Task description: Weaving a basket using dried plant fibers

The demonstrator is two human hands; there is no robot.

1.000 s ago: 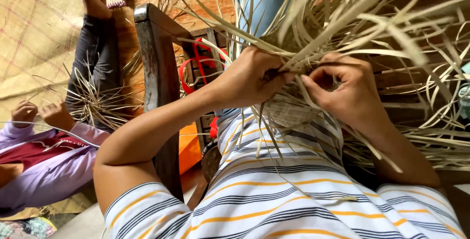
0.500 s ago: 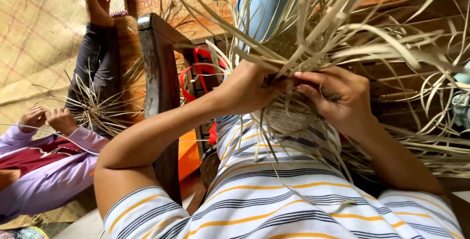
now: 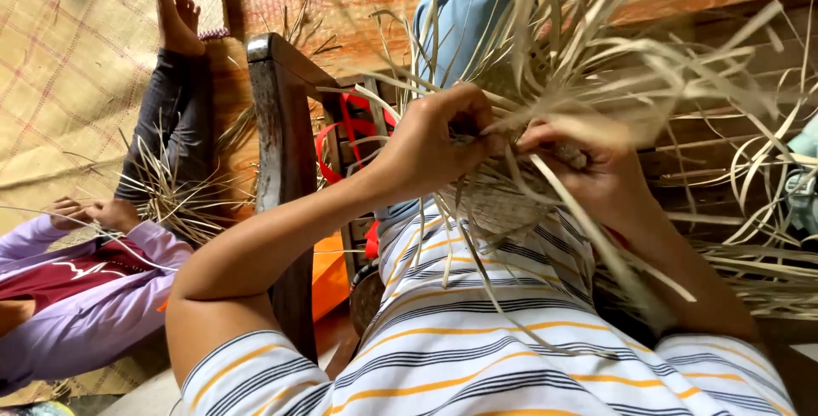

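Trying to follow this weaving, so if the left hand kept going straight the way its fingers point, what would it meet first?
Probably the right hand. The left hand points across the picture with its fingers pinched on pale straw strips, and the right hand's fingers sit just beyond, nearly touching. Depth is unclear, so a strip between them may come first.

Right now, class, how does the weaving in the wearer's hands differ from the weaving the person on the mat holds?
The wearer's woven piece fills the near view with long pale strips; the other person's woven piece looks smaller and farther off. The first rests over a striped lap; the second lies beside dark-trousered legs. Both are pale strip weaving with loose ends fanning out.
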